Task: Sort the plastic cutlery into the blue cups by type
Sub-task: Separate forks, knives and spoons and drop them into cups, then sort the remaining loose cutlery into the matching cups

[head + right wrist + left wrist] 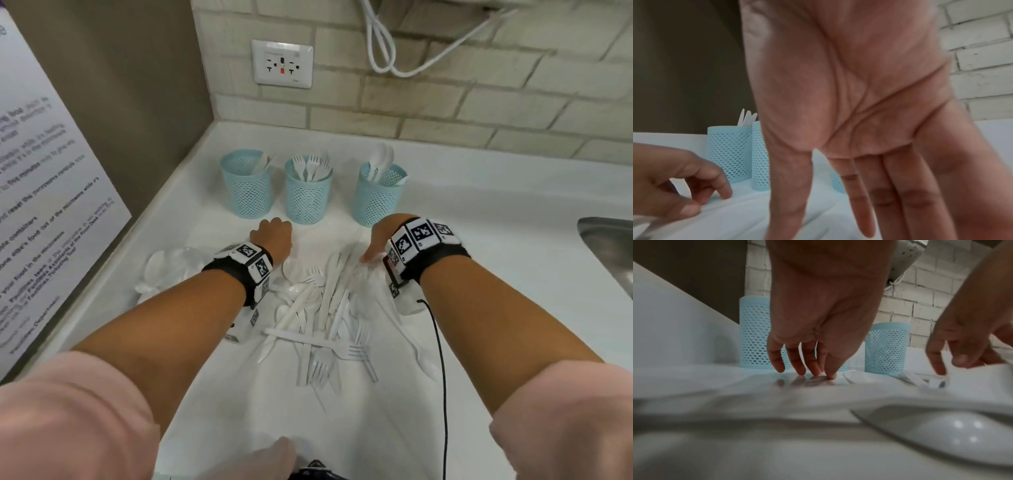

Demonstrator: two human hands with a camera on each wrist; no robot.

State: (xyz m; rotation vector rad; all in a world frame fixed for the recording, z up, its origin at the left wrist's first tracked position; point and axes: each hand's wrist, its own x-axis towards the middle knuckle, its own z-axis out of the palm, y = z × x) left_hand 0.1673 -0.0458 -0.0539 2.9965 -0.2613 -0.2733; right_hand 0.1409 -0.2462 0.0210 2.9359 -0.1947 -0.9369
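The cutlery pile (pixel 318 308) lies on the counter (pixel 479 240) in front of the three blue cups (pixel 306 193), long axes mostly pointing toward them. The right hand (pixel 376 246), fingers straight, empty, hovers at the pile's far edge; the left hand (pixel 272 236), fingertips pressing bare counter, is no farther.

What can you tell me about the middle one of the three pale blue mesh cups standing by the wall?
The middle pale blue mesh cup is a round plastic holder with a wall of small holes and a solid rim and base band. It stands upright on the white counter, in a row between two like cups and apart from both. White plastic forks stand in it, tines up above the rim. The left hand is just in front of it; no contact with it shows.
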